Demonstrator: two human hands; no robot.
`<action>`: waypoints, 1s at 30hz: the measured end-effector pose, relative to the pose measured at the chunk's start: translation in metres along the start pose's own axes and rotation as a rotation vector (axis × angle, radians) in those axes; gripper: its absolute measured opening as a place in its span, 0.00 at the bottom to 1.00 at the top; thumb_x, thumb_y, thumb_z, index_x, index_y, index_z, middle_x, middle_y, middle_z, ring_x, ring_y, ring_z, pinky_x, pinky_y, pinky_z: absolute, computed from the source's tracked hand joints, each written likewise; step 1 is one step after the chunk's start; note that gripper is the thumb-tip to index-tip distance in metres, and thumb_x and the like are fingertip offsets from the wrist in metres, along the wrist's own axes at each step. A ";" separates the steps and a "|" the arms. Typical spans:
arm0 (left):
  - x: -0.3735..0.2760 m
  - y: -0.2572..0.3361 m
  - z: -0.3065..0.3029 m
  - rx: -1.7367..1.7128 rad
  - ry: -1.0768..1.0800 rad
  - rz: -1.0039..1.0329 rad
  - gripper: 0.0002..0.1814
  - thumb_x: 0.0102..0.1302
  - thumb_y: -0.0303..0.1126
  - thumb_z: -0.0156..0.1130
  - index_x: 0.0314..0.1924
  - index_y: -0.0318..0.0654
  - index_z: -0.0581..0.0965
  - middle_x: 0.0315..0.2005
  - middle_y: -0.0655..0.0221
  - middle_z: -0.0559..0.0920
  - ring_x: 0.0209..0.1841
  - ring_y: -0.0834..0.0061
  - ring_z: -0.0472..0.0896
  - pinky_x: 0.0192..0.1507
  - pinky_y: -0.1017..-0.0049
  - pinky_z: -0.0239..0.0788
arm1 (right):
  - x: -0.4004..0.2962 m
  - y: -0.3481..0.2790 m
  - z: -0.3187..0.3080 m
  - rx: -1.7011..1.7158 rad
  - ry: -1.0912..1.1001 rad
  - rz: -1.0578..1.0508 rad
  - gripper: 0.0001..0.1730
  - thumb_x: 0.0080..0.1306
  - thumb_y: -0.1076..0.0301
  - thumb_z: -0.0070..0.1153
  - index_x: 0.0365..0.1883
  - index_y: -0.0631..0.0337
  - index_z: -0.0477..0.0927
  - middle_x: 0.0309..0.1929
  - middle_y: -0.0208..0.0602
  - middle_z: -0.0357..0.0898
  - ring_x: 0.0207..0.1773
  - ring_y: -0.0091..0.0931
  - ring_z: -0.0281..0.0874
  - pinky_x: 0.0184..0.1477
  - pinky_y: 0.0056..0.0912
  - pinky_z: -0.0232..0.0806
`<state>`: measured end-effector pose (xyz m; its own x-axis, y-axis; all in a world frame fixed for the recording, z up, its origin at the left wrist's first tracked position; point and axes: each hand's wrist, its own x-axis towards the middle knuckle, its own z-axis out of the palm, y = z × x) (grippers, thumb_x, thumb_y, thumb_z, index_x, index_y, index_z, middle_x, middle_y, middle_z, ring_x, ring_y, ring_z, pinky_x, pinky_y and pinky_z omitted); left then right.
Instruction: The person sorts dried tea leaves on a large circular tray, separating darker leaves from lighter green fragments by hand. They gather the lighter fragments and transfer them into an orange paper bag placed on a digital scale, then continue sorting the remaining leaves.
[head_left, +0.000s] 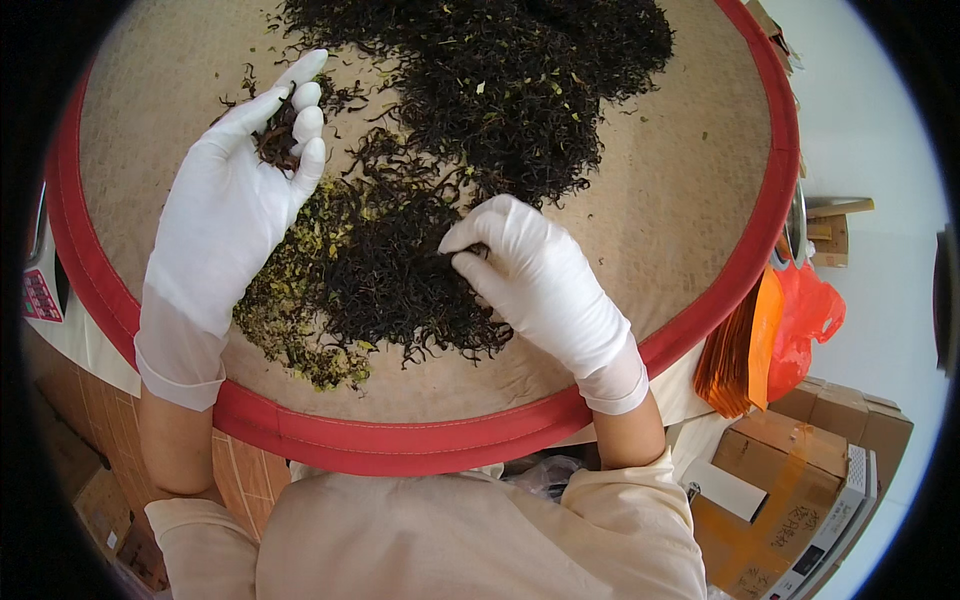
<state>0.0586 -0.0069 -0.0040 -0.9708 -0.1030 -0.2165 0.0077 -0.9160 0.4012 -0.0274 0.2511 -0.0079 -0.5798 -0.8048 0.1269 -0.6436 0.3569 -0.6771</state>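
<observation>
A round woven tray (480, 442) with a red cloth rim lies before me. My left hand (247, 180), in a white glove, cups some brown twisted leaves (277, 140) between thumb and fingers above the tray's left part. My right hand (525, 277), also gloved, has thumb and forefinger pinched at the right side of a smaller pile of dark, dried, twisted leaves, probably tea (397, 277); whether anything is between the fingertips is unclear. Yellow-green leaf bits (285, 307) border that pile on the left. A larger dark leaf heap (510, 90) lies beyond.
Right of the tray are a stack of orange bags (739, 352), a red plastic bag (802, 322) and cardboard boxes (787, 450). A device with a red keypad (41, 295) stands at the left. The tray's raised rim curves beneath both forearms.
</observation>
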 end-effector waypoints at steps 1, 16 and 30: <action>0.000 0.000 0.000 -0.004 -0.002 -0.001 0.24 0.75 0.25 0.50 0.69 0.35 0.66 0.45 0.67 0.80 0.46 0.77 0.80 0.53 0.77 0.76 | 0.001 0.000 -0.001 -0.035 0.035 0.014 0.10 0.57 0.77 0.59 0.37 0.57 0.79 0.36 0.39 0.77 0.41 0.40 0.77 0.44 0.39 0.72; 0.001 -0.001 0.000 0.034 0.007 0.019 0.22 0.75 0.27 0.51 0.68 0.34 0.68 0.45 0.69 0.80 0.45 0.79 0.79 0.51 0.78 0.75 | -0.002 -0.007 -0.001 -0.186 -0.207 -0.164 0.14 0.55 0.65 0.68 0.37 0.58 0.78 0.37 0.39 0.73 0.42 0.39 0.74 0.46 0.40 0.70; -0.001 -0.002 0.005 0.028 0.060 0.030 0.22 0.75 0.28 0.51 0.67 0.30 0.69 0.46 0.70 0.80 0.45 0.81 0.77 0.51 0.79 0.72 | -0.004 -0.015 -0.043 0.387 0.044 0.391 0.17 0.72 0.71 0.52 0.56 0.66 0.78 0.45 0.34 0.83 0.51 0.22 0.78 0.55 0.23 0.68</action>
<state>0.0581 -0.0034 -0.0003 -0.9542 -0.1536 -0.2567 0.0285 -0.9009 0.4330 -0.0366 0.2697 0.0330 -0.7643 -0.6239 -0.1633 -0.1499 0.4182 -0.8959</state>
